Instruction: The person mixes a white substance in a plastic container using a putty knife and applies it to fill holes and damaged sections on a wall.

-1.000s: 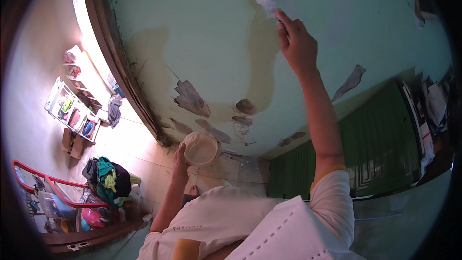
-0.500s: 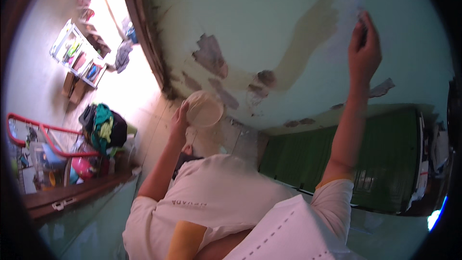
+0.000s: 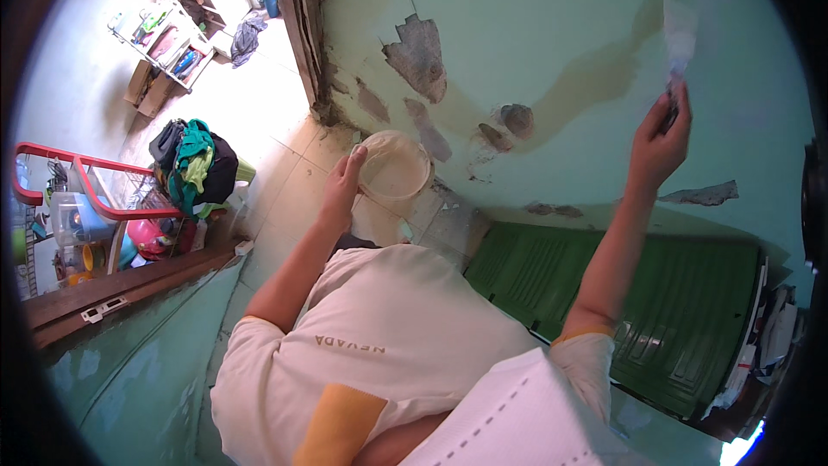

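My left hand (image 3: 343, 185) grips the rim of a shallow round cream tub (image 3: 395, 168), held in front of the wall near its base. The tub's inside is pale; I cannot make out how much it holds. My right hand (image 3: 662, 138) is raised at the right, closed around the handle of a putty knife (image 3: 680, 28). Its wide, pale blade points up and lies at or close to the light green wall (image 3: 535, 0); whether it touches is unclear. Grey bare patches (image 3: 418, 59) and a dark round hollow (image 3: 517, 121) mark the wall between my hands.
A green panelled cabinet (image 3: 673, 311) stands below the wall at right, with papers stacked beside it. A wooden door frame (image 3: 297, 34) edges the wall at left. Beyond are a red-railed rack (image 3: 103, 207), a clothes pile (image 3: 194, 164) and a white shelf (image 3: 164, 30).
My right hand has come lower against the wall, and the putty knife's blade now shows plainly above it. My left hand still holds the tub. The whole view has shifted.
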